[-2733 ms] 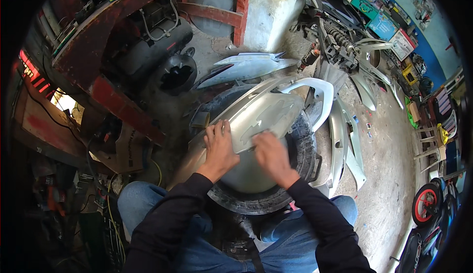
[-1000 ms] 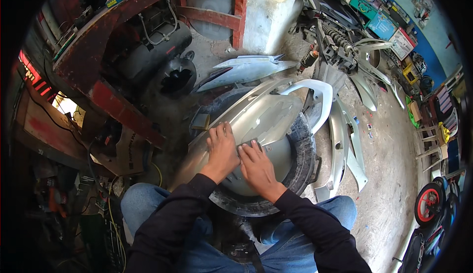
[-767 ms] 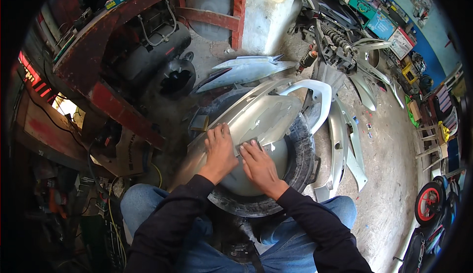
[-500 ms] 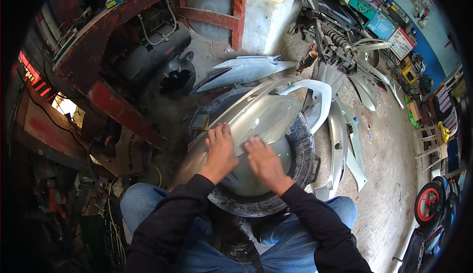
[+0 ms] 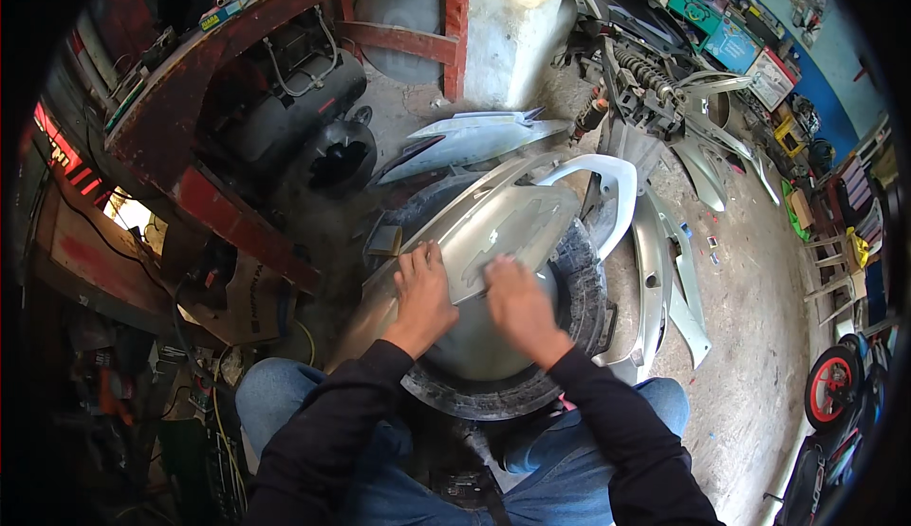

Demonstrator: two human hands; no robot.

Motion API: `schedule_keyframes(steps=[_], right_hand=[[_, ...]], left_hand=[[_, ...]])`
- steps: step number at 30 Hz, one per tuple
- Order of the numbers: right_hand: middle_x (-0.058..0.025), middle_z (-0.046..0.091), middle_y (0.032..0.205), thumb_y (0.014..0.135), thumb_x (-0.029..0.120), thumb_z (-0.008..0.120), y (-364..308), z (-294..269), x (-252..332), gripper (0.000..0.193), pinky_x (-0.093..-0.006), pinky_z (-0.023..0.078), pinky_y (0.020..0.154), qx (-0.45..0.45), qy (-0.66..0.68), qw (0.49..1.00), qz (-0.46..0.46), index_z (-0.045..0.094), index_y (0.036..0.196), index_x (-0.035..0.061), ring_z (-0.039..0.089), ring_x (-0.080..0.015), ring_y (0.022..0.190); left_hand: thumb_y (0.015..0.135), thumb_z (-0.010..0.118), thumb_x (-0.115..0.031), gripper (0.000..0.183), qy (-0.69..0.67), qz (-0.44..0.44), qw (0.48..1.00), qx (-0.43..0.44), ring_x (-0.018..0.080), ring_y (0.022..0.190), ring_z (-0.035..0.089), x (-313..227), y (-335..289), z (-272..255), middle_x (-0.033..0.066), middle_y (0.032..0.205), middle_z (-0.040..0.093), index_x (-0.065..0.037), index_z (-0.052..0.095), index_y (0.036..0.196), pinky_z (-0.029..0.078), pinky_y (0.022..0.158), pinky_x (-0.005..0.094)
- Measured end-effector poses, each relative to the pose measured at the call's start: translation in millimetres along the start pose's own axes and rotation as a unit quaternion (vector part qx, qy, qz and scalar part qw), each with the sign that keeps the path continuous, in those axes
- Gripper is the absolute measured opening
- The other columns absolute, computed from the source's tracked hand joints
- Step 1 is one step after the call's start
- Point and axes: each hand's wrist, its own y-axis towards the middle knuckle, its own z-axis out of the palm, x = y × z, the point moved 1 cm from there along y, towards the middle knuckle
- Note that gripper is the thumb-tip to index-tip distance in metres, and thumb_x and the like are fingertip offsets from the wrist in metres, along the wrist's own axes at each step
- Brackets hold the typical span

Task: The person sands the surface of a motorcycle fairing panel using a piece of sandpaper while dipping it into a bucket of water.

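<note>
A glossy champagne-coloured motorcycle body panel lies slantwise across a dark round tub in front of me, with a dull, irregular patch on its surface. My left hand grips the panel's near part, fingers bent over its edge. Against the panel, just right of that, my right hand has its fingers bunched together and slightly blurred; whatever is beneath them is hidden. Below both hands, cloudy grey liquid fills the tub. A small tan block sits at the tub's left rim.
Beyond the tub lies a pale fairing piece. A white curved grab rail and more silvery panels lie at right. A red frame and dark compressor tank stand left; a stripped motorcycle is at far right.
My right hand has moved slightly right along the panel, and its fingers are more curled. My left hand stays on the panel. The view has shifted slightly.
</note>
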Motion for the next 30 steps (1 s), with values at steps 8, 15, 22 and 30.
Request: schedule_keyframes(steps=[8,15,22,30], right_hand=[[-0.0308,0.064,0.132,0.091,0.016,0.058,2,2,-19,0.045,-0.0541,0.039,0.114,0.024,-0.105,0.993,0.039,0.064,0.126,-0.0125,0.056,-0.0506,0.128],[-0.0285,0.06,0.139,0.09,0.019,0.059,7,3,-7,0.052,-0.0545,0.035,0.116,0.071,-0.088,0.992,0.049,0.06,0.132,-0.0115,0.052,-0.0513,0.132],[-0.0282,0.061,0.137,0.093,0.019,0.056,-2,15,-8,0.048,-0.0548,0.034,0.116,0.008,-0.111,0.994,0.021,0.062,0.131,-0.01,0.051,-0.0526,0.132],[-0.0294,0.062,0.134,0.093,0.016,0.056,0,6,-10,0.045,-0.0561,0.038,0.112,0.036,-0.091,0.993,0.068,0.063,0.129,-0.0111,0.052,-0.0533,0.129]], left_hand=[[0.061,0.076,-0.002,0.095,-0.022,-0.014,1.0,0.018,0.0447,0.133,0.038,0,0,2,0.0267,0.143,0.042,0.012,0.036,0.146,0.036,0.108,0.0545],[0.061,0.076,-0.002,0.095,-0.012,-0.009,1.0,0.008,0.045,0.131,0.039,0,1,3,0.0268,0.142,0.042,0.012,0.036,0.146,0.037,0.106,0.0539],[0.06,0.077,-0.002,0.096,-0.018,-0.013,1.0,0.017,0.0443,0.13,0.04,0,-1,3,0.0263,0.141,0.043,0.012,0.036,0.146,0.036,0.107,0.0533],[0.063,0.078,0.0,0.093,-0.007,-0.013,1.0,0.006,0.0427,0.13,0.042,-4,2,-2,0.0274,0.145,0.044,0.013,0.037,0.146,0.039,0.105,0.0528]])
